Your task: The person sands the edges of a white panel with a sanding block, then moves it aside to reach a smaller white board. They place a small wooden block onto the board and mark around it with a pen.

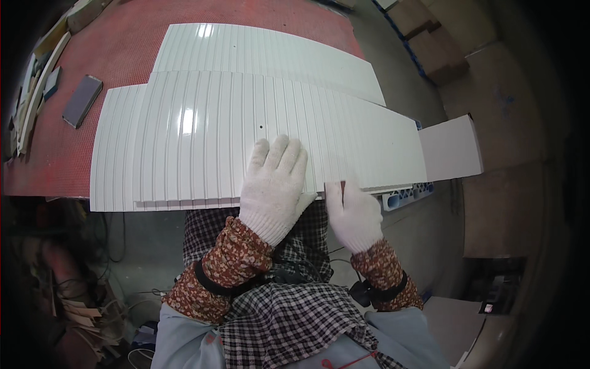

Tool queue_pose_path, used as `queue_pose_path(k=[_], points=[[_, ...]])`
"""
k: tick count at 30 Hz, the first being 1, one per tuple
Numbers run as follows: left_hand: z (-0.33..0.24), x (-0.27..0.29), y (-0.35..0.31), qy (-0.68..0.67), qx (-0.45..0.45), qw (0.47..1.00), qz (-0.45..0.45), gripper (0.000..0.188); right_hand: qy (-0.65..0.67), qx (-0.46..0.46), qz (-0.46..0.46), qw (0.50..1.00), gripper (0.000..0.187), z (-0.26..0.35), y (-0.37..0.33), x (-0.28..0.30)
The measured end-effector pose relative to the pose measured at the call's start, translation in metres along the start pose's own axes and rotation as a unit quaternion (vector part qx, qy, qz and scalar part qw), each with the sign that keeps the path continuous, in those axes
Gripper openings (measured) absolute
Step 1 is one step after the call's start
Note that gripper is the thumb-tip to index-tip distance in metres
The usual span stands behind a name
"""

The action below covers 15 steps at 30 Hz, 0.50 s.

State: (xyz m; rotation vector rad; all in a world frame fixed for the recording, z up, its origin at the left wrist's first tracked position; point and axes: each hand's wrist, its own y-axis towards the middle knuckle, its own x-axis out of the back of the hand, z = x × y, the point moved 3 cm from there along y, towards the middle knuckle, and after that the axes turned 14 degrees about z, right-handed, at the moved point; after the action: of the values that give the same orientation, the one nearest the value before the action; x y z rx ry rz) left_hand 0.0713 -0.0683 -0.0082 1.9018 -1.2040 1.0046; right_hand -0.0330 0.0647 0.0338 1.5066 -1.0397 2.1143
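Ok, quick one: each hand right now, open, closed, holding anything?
Left gloved hand: open, laid flat on the white grooved panel.
Right gloved hand: closed on a small brown piece at the panel's near edge.

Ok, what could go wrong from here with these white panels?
The top white grooved panel could slide, lying offset on other panels, with the gloved left hand resting on it. The thin brown piece in the gloved right hand, close to the panel's near edge, might scuff its glossy face.
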Motion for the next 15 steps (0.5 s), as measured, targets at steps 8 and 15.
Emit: queue_pose_path(k=[8, 15], points=[[0.002, -0.002, -0.004, 0.010, 0.003, 1.000, -0.003, 0.078, 0.049, -0.006, -0.033, 0.998, 0.036, 0.018, -0.015, -0.001], [0.005, 0.005, -0.008, -0.001, 0.007, 1.000, -0.018, 0.077, 0.046, 0.010, -0.006, 0.999, 0.034, 0.019, -0.005, -0.001]])
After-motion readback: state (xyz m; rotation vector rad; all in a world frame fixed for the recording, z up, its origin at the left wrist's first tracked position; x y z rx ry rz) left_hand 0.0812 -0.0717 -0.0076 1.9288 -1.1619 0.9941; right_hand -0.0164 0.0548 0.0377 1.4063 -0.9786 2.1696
